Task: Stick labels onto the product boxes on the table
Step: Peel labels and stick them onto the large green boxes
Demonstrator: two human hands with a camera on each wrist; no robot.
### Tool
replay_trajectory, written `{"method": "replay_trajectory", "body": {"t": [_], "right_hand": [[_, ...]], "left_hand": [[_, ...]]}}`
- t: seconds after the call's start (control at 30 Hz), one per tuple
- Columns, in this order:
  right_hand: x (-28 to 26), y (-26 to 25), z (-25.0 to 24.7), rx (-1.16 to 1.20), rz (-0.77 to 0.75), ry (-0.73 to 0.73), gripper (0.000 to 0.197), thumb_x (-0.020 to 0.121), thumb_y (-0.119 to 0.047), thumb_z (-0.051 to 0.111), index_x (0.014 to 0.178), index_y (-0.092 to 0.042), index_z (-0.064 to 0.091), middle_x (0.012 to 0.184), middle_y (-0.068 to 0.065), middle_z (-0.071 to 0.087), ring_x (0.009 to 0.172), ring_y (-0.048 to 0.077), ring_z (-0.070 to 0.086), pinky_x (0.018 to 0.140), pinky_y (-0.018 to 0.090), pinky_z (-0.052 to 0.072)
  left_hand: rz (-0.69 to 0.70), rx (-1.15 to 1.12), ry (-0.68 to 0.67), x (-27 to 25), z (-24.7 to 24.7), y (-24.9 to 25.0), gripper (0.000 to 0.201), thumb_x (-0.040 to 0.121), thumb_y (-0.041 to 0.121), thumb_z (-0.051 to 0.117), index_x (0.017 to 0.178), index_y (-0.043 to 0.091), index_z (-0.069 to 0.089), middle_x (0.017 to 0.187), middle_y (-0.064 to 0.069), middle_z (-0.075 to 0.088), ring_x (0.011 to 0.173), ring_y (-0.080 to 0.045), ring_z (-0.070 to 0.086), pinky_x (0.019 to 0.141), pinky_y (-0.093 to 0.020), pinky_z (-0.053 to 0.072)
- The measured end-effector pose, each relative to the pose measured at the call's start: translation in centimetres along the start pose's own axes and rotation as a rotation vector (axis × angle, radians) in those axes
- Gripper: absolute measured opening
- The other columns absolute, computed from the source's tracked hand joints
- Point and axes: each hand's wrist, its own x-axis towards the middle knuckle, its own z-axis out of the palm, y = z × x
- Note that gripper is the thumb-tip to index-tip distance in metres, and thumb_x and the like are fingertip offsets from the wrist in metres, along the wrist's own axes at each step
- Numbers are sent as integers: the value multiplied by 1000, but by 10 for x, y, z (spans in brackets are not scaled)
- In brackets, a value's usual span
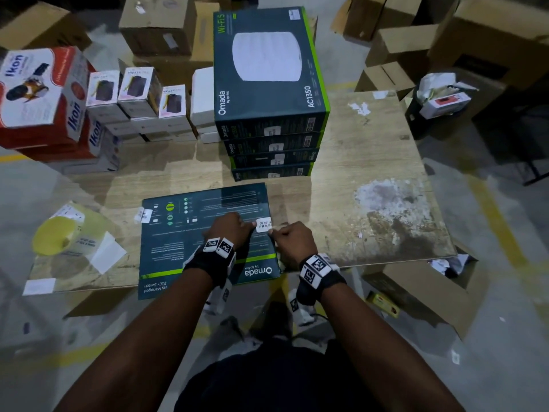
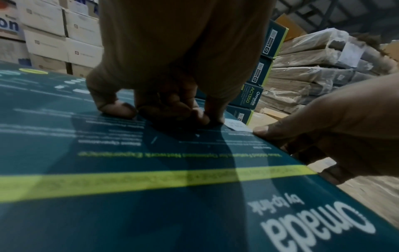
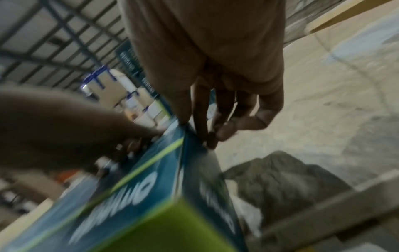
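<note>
Label point(image 1: 263, 224) lay at the right edge of the flat Omada box point(image 1: 190, 233), which sat nearest me on the table point(image 1: 371, 162). My left hand point(image 1: 230, 230) pinched one end and my right hand point(image 1: 292, 242) the other. I judged it best to press from the middle outward, then fold it over the edge without creases. It read "DO NOT… IF SEAL IS"; the stack point(image 1: 267, 84) beyond the box said "AC1350"

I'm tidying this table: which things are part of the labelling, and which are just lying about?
In use:
flat Omada box
seal label
left hand, on the label
right hand, at the box's edge
label roll
Omada stack

Lying about:
Ikon boxes
brown cartons
bin
</note>
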Motion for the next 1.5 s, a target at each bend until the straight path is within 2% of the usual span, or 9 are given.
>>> {"method": "replay_trajectory", "body": {"t": [0.17, 0.33, 0.47, 0.6, 0.7, 1.0, 1.17, 1.3, 1.5], "right_hand": [[0, -9, 4, 41, -146, -114, 34, 97, -30, 59, 128, -20, 68, 107, 7, 74, 93, 22, 70, 80, 32, 55], [-7, 15, 1, -34, -197, -241, 41, 100, -37, 49, 137, -24, 60, 107, 10, 72, 91, 21, 70, 83, 39, 57], [-8, 6, -16, -92, -190, -364, 48, 100, -29, 58, 147, -26, 51, 104, 2, 64, 91, 15, 63, 79, 29, 49], [-4, -10, -9, -93, -214, -152, 29, 94, -35, 64, 118, -19, 69, 101, 2, 62, 86, 20, 63, 76, 32, 51], [-2, -25, 8, -36, -124, 88, 33, 93, -47, 64, 82, -17, 57, 79, 2, 60, 74, 22, 58, 65, 32, 44], [9, -36, 9, -25, 79, 13, 37, 73, -32, 89, 83, -20, 55, 97, 9, 69, 93, 25, 64, 75, 29, 50], [0, -40, 6, -285, 43, -1, 72, 62, -32, 93, 121, -12, 58, 114, 12, 62, 105, 33, 60, 82, 37, 51], [-9, -95, 50, -294, -93, 170, 45, 79, -23, 83, 119, -10, 67, 114, 17, 63, 108, 35, 58, 90, 35, 45], [-3, -178, 162, -104, -179, 25, 11, 79, -16, 79, 87, -11, 74, 84, 8, 73, 80, 26, 69, 79, 43, 56]], "left_hand": [[38, 47, -44, -9, 1, -5, 43, 81, 65, 64, 81, 26, 47, 80, 6, 56, 83, -22, 52, 88, -43, 44], [42, 11, -77, -5, 2, -4, 41, 81, 61, 68, 84, 25, 48, 86, 3, 59, 88, -24, 56, 78, -39, 42], [38, -19, -120, 3, 2, -5, 37, 83, 54, 70, 79, 26, 46, 82, 6, 56, 88, -25, 57, 91, -44, 47], [54, -24, -103, 8, 0, -6, 29, 86, 47, 69, 77, 27, 50, 79, 8, 57, 88, -22, 60, 77, -31, 46], [92, -26, -144, 8, -5, -8, 23, 87, 39, 71, 82, 24, 55, 83, 7, 60, 83, -18, 56, 73, -26, 41], [282, -80, -247, -3, -25, -34, 30, 74, 18, 84, 91, 24, 60, 78, 7, 65, 76, -15, 63, 69, -26, 50], [501, -14, -202, -2, -55, -99, 20, 76, 18, 80, 89, 19, 65, 85, 1, 68, 80, -20, 64, 70, -27, 46], [509, 68, -84, 4, -96, -185, 15, 83, 34, 72, 87, 27, 60, 88, 2, 63, 83, -19, 59, 71, -31, 48], [479, -25, -3, 26, -125, -266, 16, 89, 31, 70, 88, 18, 63, 83, 5, 60, 72, -15, 55, 66, -29, 40]]}}
